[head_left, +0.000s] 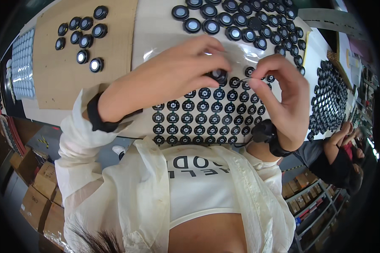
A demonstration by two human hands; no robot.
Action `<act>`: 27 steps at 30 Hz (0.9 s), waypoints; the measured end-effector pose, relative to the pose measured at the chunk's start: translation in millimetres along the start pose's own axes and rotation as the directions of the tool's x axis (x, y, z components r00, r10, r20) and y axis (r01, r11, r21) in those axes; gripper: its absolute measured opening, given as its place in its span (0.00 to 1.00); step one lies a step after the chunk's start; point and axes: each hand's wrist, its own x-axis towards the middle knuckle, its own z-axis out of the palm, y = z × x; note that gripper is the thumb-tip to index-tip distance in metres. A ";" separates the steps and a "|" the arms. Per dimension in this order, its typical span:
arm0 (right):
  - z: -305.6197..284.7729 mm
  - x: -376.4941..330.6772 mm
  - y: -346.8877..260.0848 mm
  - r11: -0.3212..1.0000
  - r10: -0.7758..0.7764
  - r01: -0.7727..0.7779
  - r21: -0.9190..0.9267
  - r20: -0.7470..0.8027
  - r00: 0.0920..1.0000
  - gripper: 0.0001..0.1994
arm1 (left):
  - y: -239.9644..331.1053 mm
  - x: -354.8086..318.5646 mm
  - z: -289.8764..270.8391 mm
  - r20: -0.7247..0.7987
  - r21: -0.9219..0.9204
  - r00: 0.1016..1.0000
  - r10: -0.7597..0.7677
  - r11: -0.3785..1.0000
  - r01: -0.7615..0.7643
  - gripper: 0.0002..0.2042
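My left hand (190,63) is closed round a black round part (218,76), held between the thumb and fingers over the table. My right hand (281,90) pinches a thin, pale, curved piece (244,79) between thumb and forefinger. Its tip points toward the left hand, and its kind is too small to make out. Under both hands lies a clear sheet with rows of round black labels (203,105), each with a white mark. Part of the sheet's far rows is hidden by the hands.
Many black round parts with pale centres (240,20) stand beyond the hands. Several more (86,41) sit on a brown cardboard sheet (114,50) at left. A dense group (329,101) lies at right. A person (342,158) works at the right; cartons (38,202) stand lower left.
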 end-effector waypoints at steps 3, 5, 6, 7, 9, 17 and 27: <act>5.4 -4.3 -0.1 0.925 0.020 0.004 0.380 -0.060 0.998 0.08 | -1.7 -17.8 -24.6 -0.007 -0.591 0.970 -0.241 0.784 0.191 0.24; 20.8 -2.4 3.9 0.804 0.014 0.047 0.593 -0.098 0.995 0.11 | 8.7 -21.0 -15.2 -0.099 -0.773 0.946 -0.308 0.623 0.122 0.22; 27.5 -0.7 1.1 0.804 0.052 0.009 0.595 -0.086 0.995 0.11 | 13.2 -22.9 -11.6 -0.159 -0.906 0.906 -0.393 0.423 0.024 0.20; 34.2 1.2 2.1 0.773 0.060 -0.005 0.634 -0.065 0.996 0.11 | 13.6 -23.0 -9.6 -0.188 -0.905 0.910 -0.369 0.426 -0.014 0.19; 41.3 5.2 8.9 0.740 0.068 -0.021 0.672 -0.044 0.997 0.11 | 12.8 -21.9 -2.4 -0.209 -0.899 0.901 -0.380 0.438 -0.024 0.19; 49.6 11.6 15.8 0.622 0.161 -0.039 0.782 -0.078 0.984 0.08 | 12.1 -16.9 -0.5 -0.194 -0.879 0.893 -0.406 0.475 0.025 0.21; 51.0 13.4 11.9 0.720 0.180 -0.061 0.691 -0.102 0.978 0.07 | 12.5 -15.4 4.6 -0.310 -0.794 0.864 -0.396 0.608 -0.005 0.23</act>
